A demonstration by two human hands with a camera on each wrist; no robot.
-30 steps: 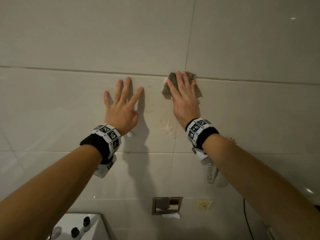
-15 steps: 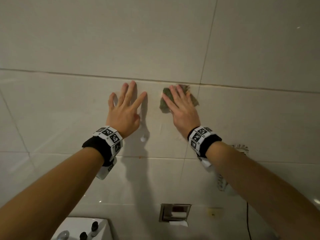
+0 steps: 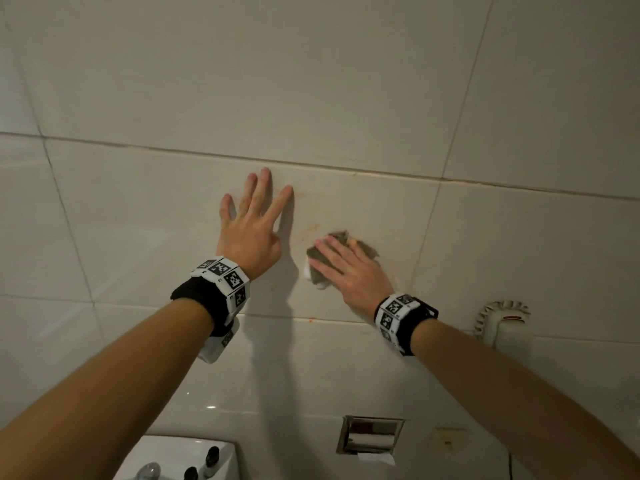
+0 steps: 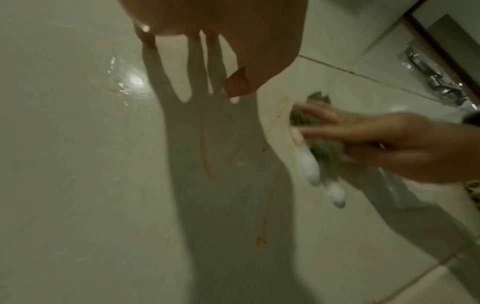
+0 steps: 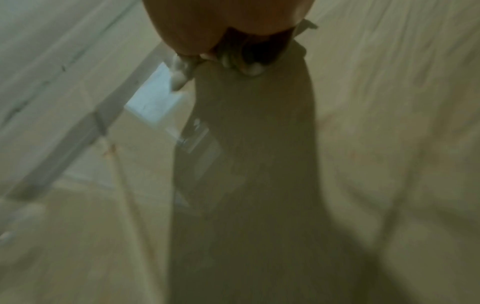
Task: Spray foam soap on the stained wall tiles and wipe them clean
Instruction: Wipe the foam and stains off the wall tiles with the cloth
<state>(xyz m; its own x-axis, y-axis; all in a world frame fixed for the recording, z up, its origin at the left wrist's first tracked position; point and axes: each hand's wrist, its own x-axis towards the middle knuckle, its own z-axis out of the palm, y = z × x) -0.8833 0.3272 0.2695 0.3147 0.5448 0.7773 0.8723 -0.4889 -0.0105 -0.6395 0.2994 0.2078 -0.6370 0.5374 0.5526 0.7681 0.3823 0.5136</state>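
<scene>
My left hand (image 3: pixel 254 220) lies flat on the beige wall tile (image 3: pixel 156 220), fingers spread, holding nothing. Just to its right, my right hand (image 3: pixel 343 263) presses a grey-green cloth (image 3: pixel 365 249) against the same tile with straight fingers. White foam (image 3: pixel 306 271) squeezes out at the cloth's lower left edge. Faint orange stain streaks (image 3: pixel 310 230) mark the tile between the hands. The left wrist view shows the cloth (image 4: pixel 324 152), the foam (image 4: pixel 311 166) and long orange drips (image 4: pixel 205 156) in my arm's shadow. The right wrist view is blurred, with cloth (image 5: pixel 233 55) under the palm.
Below the hands are a white toilet cistern (image 3: pixel 180 459) with buttons, a recessed paper holder (image 3: pixel 370 438) and a small wall plate (image 3: pixel 446 441). A white wall handset (image 3: pixel 502 323) hangs to the right of my right wrist. Chrome fittings (image 4: pixel 436 82) show at the far right.
My right hand has dragged the cloth down and slightly left from the grout line to the middle of the tile. The left hand has stayed flat on the wall.
</scene>
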